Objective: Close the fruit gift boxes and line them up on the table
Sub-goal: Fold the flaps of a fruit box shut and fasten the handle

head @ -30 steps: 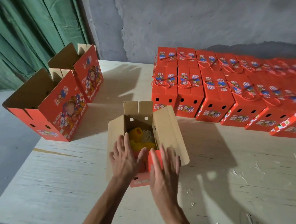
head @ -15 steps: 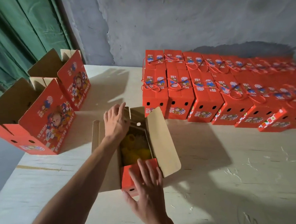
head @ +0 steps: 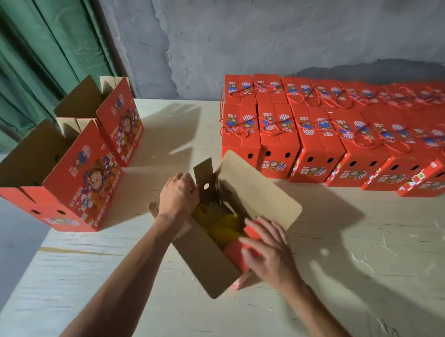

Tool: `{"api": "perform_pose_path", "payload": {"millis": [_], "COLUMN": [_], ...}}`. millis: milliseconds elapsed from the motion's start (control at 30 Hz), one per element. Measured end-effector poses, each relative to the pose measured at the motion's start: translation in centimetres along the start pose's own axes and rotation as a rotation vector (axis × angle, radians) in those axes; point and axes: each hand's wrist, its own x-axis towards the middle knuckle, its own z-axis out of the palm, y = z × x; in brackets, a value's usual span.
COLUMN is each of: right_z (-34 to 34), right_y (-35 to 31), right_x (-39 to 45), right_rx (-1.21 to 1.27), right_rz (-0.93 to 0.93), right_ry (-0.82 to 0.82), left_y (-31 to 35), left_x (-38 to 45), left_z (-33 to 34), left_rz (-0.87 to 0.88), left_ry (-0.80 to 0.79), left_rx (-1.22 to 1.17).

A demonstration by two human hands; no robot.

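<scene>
Far flap (head: 204, 181) is now being pinched by left hand (head: 177, 194); near flap (head: 242, 247) is being pressed inward by flat right hand (head: 268, 251); closing of box (head: 208, 262) is underway.

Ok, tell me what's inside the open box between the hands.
Inside the open box: yellow fruit and pale shredded filler. The flaps and both hands cover the rest.

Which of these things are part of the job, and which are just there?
Part of the job:
- open box being closed
- left hand and right hand on its end flaps
- two open boxes waiting
- closed boxes lined up
- table

Just there:
- green curtain
- grey wall
</scene>
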Motion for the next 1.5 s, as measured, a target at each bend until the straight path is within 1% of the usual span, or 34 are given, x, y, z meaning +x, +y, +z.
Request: {"api": "perform_pose_path", "payload": {"millis": [133,200,267,333,400,467,500,567,633,667,700,733,800,867,900,933,1000,1033,1067,1167,1233,1267,1333,1367,1433,1500], "right_z": [-2.9,-4.0,-4.4,-4.1,-3.8,-3.7,-3.8,-3.8,-3.7,-3.5,-3.4,-3.2,-2.7,-2.0,-1.7,-1.5,-1.2,-1.2,-1.1,-1.4,-2.1,-2.5,-3.0,-3.2,-3.7,-4.2], "right_y": [4.4,5.5,5.6,4.8,3.7,2.9,2.6,1.9,1.2,0.9,0.7,0.4,-0.3,-1.3,-1.6,-1.8,-1.4,-1.1,-0.7,1.3,2.9,3.6,4.5,4.6,4.3,4.0], "right_x": [2.0,2.1,2.0,1.6,1.1,0.7,0.5,-0.1,-0.3,-0.4,-0.4,-0.5,-0.6,-0.7,-0.9,-1.0,-1.2,-1.2,-1.1,-0.5,0.4,0.8,1.3,1.4,1.3,0.4], "right_rx": [-0.100,-0.080,-0.028,0.073,0.202,0.244,0.237,0.191,0.172,0.181,0.196,0.213,0.220,0.147,0.104,0.074,0.049,0.048,0.051,0.071,0.085,0.071,-0.006,-0.044,-0.082,-0.119], "right_rz": [-0.057,-0.059,-0.034,0.070,0.209,0.269,0.280,0.307,0.342,0.368,0.396,0.425,0.473,0.476,0.458,0.437,0.389,0.370,0.349,0.268,0.237,0.220,0.175,0.159,0.148,0.138], "right_ry": [-0.113,-0.147,-0.137,-0.085,-0.011,0.031,0.036,0.004,-0.044,-0.070,-0.089,-0.096,-0.096,-0.078,-0.065,-0.052,-0.041,-0.046,-0.053,-0.084,-0.112,-0.119,-0.115,-0.109,-0.126,-0.203], "left_y": [0.8,1.1,1.6,1.9,1.6,1.0,0.7,0.0,-0.7,-1.0,-1.4,-1.5,-1.6,-1.9,-2.2,-2.5,-3.2,-3.5,-3.6,-2.8,-1.8,-1.5,-1.3,-1.4,-1.6,-2.4], "left_x": [-1.8,-2.9,-4.5,-6.0,-6.8,-6.8,-6.7,-6.8,-6.6,-6.4,-5.9,-5.4,-4.8,-4.9,-5.2,-5.5,-6.0,-6.1,-6.1,-7.1,-8.3,-8.9,-9.5,-9.4,-9.0,-8.8], "left_z": [-1.0,-0.9,-0.2,1.0,1.9,2.2,2.2,2.5,2.8,2.8,2.8,2.7,2.6,3.2,3.7,4.2,4.9,4.9,4.8,4.6,4.7,4.8,4.9,4.8,4.1,3.5], "left_rz": [-0.100,-0.132,-0.131,-0.135,-0.149,-0.164,-0.173,-0.212,-0.313,-0.371,-0.389,-0.352,-0.151,0.034,0.066,0.064,0.032,0.043,0.057,0.078,0.101,0.116,0.228,0.271,0.259,0.287], "left_ry": [0.007,-0.004,-0.036,-0.051,-0.068,-0.093,-0.073,0.044,0.150,0.160,0.139,0.093,0.003,0.013,0.027,0.007,-0.135,-0.199,-0.231,-0.230,-0.174,-0.135,-0.056,-0.062,-0.165,-0.271], "left_rx": [-0.009,-0.028,-0.018,-0.039,-0.158,-0.303,-0.371,-0.487,-0.587,-0.625,-0.636,-0.600,-0.415,-0.301,-0.295,-0.320,-0.431,-0.465,-0.457,-0.418,-0.449,-0.425,-0.292,-0.226,-0.178,-0.155]}}
